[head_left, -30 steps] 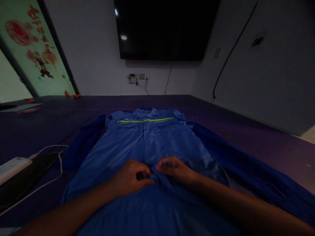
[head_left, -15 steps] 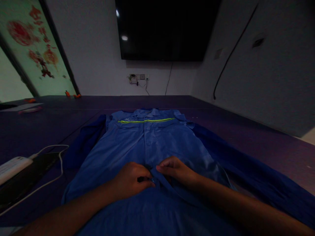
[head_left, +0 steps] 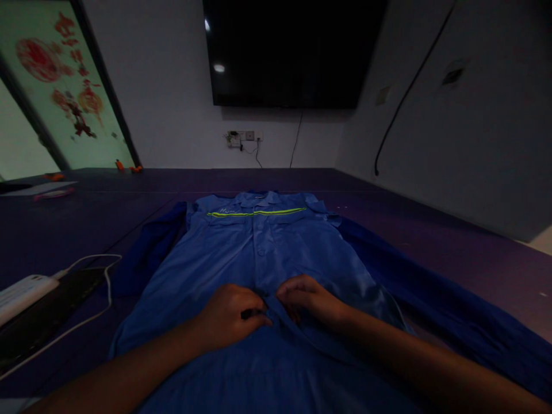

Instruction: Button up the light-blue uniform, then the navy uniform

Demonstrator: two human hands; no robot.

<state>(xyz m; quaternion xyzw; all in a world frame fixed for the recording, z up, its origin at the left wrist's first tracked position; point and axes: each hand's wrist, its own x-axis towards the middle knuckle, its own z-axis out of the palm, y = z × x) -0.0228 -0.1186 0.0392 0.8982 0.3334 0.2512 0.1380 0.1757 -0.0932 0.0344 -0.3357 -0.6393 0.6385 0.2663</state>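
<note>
Left hand, right hand (on shirt)

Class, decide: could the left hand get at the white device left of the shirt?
Probably yes: nothing tall stands between the left hand, pinching the shirt, and the white device.

Blue work jacket spread flat, front up, on the purple surface

Its collar points to 12 o'clock and its hem to 6 o'clock. A yellow-green reflective stripe crosses the chest just below the collar. One darker blue sleeve trails toward 8 o'clock, the other sleeve toward 4 o'clock. The button placket runs down the middle; low on it the cloth is bunched where the left hand and right hand pinch it
</note>
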